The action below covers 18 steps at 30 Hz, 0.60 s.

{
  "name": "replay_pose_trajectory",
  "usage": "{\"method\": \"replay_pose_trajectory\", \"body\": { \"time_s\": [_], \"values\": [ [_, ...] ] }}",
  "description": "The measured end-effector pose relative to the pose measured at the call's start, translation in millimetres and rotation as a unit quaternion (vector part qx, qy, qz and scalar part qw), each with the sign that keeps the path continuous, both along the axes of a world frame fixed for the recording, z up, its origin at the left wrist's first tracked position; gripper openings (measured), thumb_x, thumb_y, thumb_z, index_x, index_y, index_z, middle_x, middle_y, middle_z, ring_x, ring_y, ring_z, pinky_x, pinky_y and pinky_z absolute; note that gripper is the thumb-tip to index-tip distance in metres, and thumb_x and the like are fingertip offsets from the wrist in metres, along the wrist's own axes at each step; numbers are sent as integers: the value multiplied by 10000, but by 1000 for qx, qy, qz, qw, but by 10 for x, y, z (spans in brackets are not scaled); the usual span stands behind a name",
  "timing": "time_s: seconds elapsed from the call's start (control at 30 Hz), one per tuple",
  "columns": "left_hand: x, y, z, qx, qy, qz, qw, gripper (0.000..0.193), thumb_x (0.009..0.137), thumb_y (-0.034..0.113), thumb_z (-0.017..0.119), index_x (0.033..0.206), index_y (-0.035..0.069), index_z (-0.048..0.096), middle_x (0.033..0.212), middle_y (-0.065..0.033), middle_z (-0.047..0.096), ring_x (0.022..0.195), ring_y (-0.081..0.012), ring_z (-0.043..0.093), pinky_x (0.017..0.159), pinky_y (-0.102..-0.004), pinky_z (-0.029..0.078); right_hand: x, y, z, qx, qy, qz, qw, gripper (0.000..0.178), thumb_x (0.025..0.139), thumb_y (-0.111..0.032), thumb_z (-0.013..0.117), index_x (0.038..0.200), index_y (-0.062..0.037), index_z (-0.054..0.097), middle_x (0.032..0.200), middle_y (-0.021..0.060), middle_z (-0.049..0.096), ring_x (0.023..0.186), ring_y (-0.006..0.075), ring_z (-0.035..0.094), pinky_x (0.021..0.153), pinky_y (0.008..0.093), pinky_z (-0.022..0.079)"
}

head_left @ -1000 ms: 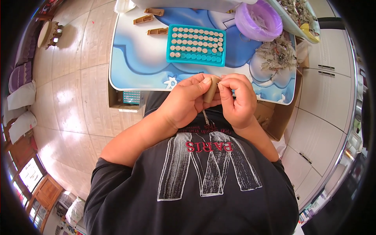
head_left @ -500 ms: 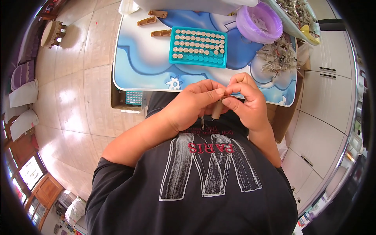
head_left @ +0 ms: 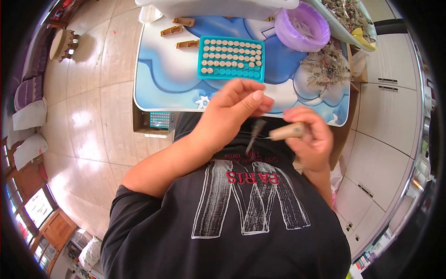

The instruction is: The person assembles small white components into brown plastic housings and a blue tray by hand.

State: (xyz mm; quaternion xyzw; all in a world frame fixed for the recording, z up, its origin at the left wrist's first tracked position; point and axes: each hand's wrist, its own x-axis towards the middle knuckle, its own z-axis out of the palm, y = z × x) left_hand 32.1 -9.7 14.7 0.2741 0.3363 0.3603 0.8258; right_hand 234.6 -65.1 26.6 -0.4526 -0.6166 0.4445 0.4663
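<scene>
1. Tan cylinder (head_left: pixel 284 132): bodyward of the teal tray (head_left: pixel 232 73), long axis nearly sideways, wired end leftward.
2. Right hand (head_left: pixel 315 139): fingers closed around it.
3. Left hand (head_left: pixel 233 104): fingers half-curled near the tray; any hold unclear.

Left hand (head_left: pixel 230 106) off tan cylinder (head_left: pixel 284 132), cylinder tipped sideways, now in right hand (head_left: pixel 316 145) alone

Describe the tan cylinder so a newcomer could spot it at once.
Find the patterned table, then the right hand by its near edge. The tan cylinder is in that hand: thicker and paler than the narrow grey thing to its left.
</scene>
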Motion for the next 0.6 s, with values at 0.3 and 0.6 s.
{"method": "replay_pose_trajectory", "body": {
  "time_s": [0.3, 0.6],
  "values": [
    [498, 790, 425, 542, 228, 82, 805, 124, 861, 51, 611, 981, 23, 593, 842, -3, 615, 786, -100, 576, 723, -216, 461, 1657, -547, 3, -123, 22, -306, 944, 284, 848, -90, 585, 1110, -23, 500, 953, 66, 584, 854, 143, 552, 750, 257, 437],
    [992, 1618, 264, 561, 326, 23, 760, 190, 770, 135, 561, 867, 12, 670, 807, -206, 645, 784, -368, 631, 728, -388, 503, 2429, -1032, -1103, -320, -351, -344, 810, 294, 801, -107, 639, 1069, -18, 555, 878, 59, 608, 778, 146, 572, 686, 264, 453]
  ]
}}
